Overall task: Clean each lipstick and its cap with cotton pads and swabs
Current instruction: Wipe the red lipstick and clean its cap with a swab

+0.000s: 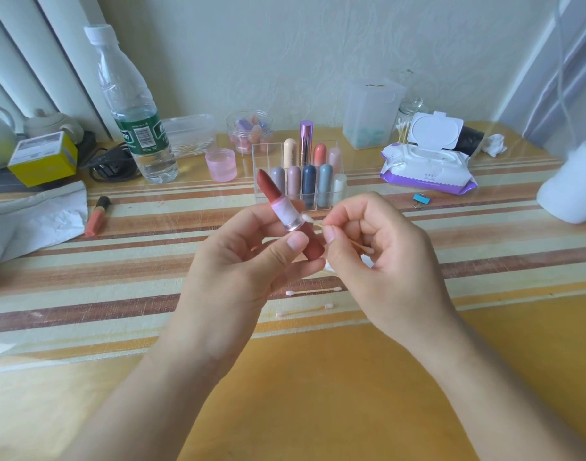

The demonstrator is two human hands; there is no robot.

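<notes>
the yellow table (318, 394) carries a striped cloth across its middle. a water bottle (131, 104) stands near the back left corner, a wipes pack (424, 168) toward the back right, and a clear organizer (261, 154) of capped lipsticks sits at back centre. above the cloth, the left hand (238, 271) pinches the lower barrel of an uncapped red lipstick (285, 211), tilted up-left. the right hand (384, 261) pinches a cotton swab (358, 244), its tip touching the lipstick's clear collar. 2 pink-tipped swabs (313, 290) lie on the cloth beneath the hands.
</notes>
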